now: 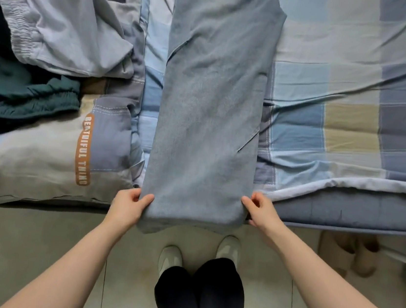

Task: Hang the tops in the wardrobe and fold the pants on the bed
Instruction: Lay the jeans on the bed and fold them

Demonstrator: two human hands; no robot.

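Your bed [356, 101], under a blue-and-tan checked sheet, fills the upper view. A pair of blue jeans [210, 108] lies lengthwise down its middle, the near end draped over the bed's edge toward you. At left, a quilt [42, 159] carries a heap of grey pants [67, 24] and dark green pants [24, 98]. Your left hand [128, 203] pinches the jeans' near left corner, thumb on top. Your right hand [260, 209] pinches the near right corner, fingers curled round the fabric.
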